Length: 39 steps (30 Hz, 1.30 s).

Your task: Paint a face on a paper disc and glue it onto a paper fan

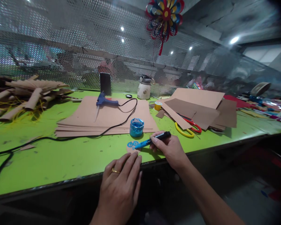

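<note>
My right hand point(168, 147) is closed around a black marker pen point(162, 136) whose front end is coated in blue paint. Its tip touches a small piece of brown paper point(131, 148) at the table's front edge. Blue ring-shaped marks show on that paper. My left hand point(123, 178), with a gold ring on one finger, lies with fingers stretched out, their tips on the paper's near edge. Just behind the paper stands an open jar of blue paint point(136, 131), with paint smeared over its rim.
Behind the jar, a blue glue gun point(106, 101) lies on stacked brown paper sheets point(77, 120), its black cord point(84, 136) crossing leftward. Scissors point(186, 132) and cardboard point(192, 109) are on the right, beside yellow ribbon point(157, 106). Paper tubes point(34, 98) lie left; a bottle point(144, 89) stands behind.
</note>
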Each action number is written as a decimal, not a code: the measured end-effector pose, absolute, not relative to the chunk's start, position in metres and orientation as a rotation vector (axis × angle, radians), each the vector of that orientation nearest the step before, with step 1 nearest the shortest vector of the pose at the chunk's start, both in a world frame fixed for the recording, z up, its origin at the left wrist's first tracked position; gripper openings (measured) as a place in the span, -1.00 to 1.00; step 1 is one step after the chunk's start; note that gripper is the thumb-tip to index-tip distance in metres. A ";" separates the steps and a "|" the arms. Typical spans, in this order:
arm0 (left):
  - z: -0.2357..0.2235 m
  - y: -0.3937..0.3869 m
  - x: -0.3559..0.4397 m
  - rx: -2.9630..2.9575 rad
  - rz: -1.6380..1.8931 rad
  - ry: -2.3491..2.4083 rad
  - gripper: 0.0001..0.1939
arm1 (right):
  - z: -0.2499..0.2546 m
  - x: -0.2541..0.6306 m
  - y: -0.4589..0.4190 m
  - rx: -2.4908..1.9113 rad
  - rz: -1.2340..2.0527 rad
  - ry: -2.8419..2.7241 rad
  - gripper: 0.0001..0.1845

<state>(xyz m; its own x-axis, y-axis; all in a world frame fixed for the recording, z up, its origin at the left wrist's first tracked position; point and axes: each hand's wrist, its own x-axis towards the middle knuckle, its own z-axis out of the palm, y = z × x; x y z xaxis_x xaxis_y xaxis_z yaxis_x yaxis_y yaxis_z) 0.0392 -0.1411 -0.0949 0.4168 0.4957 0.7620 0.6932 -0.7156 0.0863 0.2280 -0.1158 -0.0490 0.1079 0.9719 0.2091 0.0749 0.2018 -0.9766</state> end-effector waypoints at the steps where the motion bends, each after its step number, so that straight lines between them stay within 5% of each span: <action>1: -0.095 -0.141 0.039 -2.432 -1.182 -1.045 -0.68 | -0.049 0.228 -0.116 -1.148 0.948 -1.265 -0.74; 39: -0.094 -0.139 0.040 -2.416 -1.196 -1.034 -0.68 | -0.052 0.231 -0.115 -1.117 0.952 -1.270 -0.80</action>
<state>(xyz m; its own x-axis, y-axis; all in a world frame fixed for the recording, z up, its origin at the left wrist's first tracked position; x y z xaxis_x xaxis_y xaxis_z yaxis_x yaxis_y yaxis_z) 0.0398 -0.1391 -0.0945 0.4100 0.4856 0.7721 0.6940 -0.7154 0.0813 0.2308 -0.1151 -0.0519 0.0894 0.9702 0.2252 0.0555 0.2209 -0.9737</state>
